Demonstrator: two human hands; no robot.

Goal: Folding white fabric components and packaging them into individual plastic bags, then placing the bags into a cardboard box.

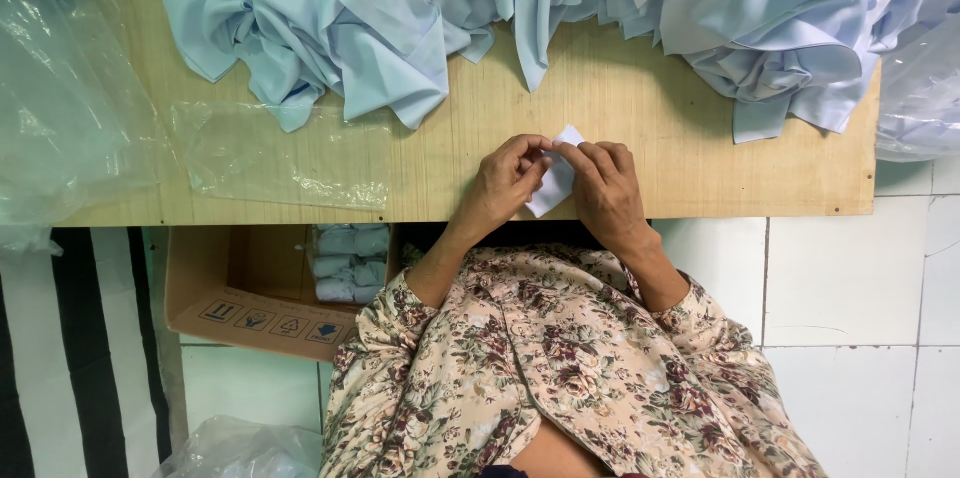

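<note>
While both hands pinch it, small white paper slip (pixel 556 181) sits over plywood table edge (pixel 760 200), centre frame. Left hand (pixel 507 183) grips its 9 o'clock side, fingers closed; right hand (pixel 606 190) closed on its 3 o'clock side. Looks light, thin, floppy, creases easily; best held by edges. Pale blue fabric heap (pixel 400 8) at 12 o'clock.

One head camera looks straight down, fairly close, on the table (pixel 700 128) edge (person's body at the bottom, cloth pile (pixel 420 8) at the top).
</note>
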